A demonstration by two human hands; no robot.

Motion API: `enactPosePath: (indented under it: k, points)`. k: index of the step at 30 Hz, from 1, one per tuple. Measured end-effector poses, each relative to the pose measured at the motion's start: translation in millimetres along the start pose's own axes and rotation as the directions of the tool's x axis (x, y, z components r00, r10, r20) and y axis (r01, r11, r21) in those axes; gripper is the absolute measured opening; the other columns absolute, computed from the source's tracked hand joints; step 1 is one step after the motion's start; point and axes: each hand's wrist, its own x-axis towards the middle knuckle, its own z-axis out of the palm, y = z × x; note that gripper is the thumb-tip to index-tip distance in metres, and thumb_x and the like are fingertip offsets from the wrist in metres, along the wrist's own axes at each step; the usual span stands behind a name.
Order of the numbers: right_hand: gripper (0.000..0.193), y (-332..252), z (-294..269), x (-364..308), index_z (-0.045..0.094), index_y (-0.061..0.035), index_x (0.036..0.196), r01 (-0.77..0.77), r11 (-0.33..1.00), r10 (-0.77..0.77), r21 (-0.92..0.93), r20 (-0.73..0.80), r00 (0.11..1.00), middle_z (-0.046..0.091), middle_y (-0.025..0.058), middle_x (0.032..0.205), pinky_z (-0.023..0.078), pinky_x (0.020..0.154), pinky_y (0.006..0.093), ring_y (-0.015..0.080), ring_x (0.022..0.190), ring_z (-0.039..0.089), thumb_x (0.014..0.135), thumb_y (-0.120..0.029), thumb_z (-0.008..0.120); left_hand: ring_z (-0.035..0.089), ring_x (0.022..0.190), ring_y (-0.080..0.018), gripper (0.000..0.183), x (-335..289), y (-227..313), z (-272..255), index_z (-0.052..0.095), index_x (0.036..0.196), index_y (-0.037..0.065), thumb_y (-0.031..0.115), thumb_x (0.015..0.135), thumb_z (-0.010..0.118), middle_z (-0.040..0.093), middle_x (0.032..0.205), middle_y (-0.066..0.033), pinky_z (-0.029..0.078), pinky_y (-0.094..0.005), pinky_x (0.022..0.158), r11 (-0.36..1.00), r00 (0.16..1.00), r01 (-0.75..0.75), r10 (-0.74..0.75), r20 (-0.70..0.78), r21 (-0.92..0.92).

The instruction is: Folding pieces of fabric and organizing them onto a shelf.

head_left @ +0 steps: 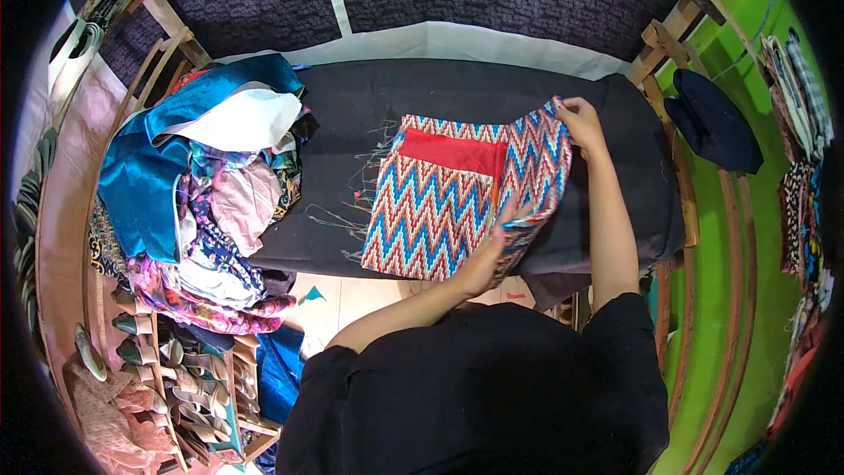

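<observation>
A zigzag-patterned cloth [431, 220] in red, blue and white lies on the black padded bench in front of me. A plain red patch [448, 153] shows near its top, and its right part is folded or lifted. My right hand [582, 126] pinches the cloth's upper right corner. Lower down, my left hand [485, 257] rests against the near edge by the fold, its fingers stretched out and apart. Part of that hand's thumb side is hard to make out against the pattern. Loose threads [338, 218] trail from the cloth's left edge.
A heap of clothes, with a teal velvet piece [145, 185] on it, covers the bench's left end. Wooden rails [673, 114] stand at the right, with a dark cap-like item [714, 123] on them. Several shoes [202, 396] fill a rack at the lower left.
</observation>
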Motion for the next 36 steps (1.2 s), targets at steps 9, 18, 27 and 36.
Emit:
enactPosePath:
  k: [9,18,27,36]
  points:
    - [0.049,-67.8,140.5,-1.6,0.036,-0.0069,0.123,-0.058,0.972,-0.047,0.226,0.434,0.900,0.057,0.0088,0.077,0.050,0.048,0.0249,0.0136,0.054,0.058,0.078,-0.006,0.053,0.026,0.127,-0.0291,0.054,-78.9,61.8,-40.0,0.019,0.136,0.011,0.042,0.092,0.024,0.025,0.139,-0.0125,0.020,-0.0435,0.104,0.919,0.933,-0.232,0.119,-0.338,-0.318]
    - [0.041,-4.6,169.5,-18.5,0.048,0.0008,0.113,0.154,0.960,-0.265,0.235,0.573,0.776,0.058,0.0074,0.087,0.044,0.066,0.0255,0.0118,0.072,0.055,0.075,-0.009,0.058,0.040,0.119,-0.0257,0.044,-136.5,38.1,-76.4,0.031,0.128,0.005,0.032,0.094,0.027,0.039,0.130,-0.0133,0.032,-0.0422,0.098,0.932,0.748,-0.294,0.085,-0.659,-0.214]
    - [0.044,26.5,116.9,-68.9,0.048,-0.0094,0.112,0.442,0.865,-0.444,-0.236,0.046,0.895,0.046,0.0161,0.114,0.032,0.092,0.0426,0.0335,0.109,0.042,0.071,-0.017,0.061,0.055,0.079,-0.0202,0.041,-126.7,88.0,-83.7,0.046,0.113,-0.001,0.020,0.080,0.056,0.053,0.088,-0.0121,0.045,-0.0307,0.066,0.105,0.473,0.589,0.760,-0.447,0.801]
    - [0.063,32.7,122.5,-88.2,0.043,0.0020,0.121,0.143,0.806,-0.060,-0.574,0.161,0.985,0.034,0.0156,0.133,0.003,0.096,0.0643,0.0291,0.128,0.022,0.083,-0.048,0.042,0.054,0.087,-0.0353,0.048,-53.8,102.4,-101.4,0.053,0.091,-0.002,0.041,0.073,0.062,0.056,0.090,-0.0198,0.044,-0.0440,0.071,-0.246,0.752,0.651,0.340,-0.565,0.718]
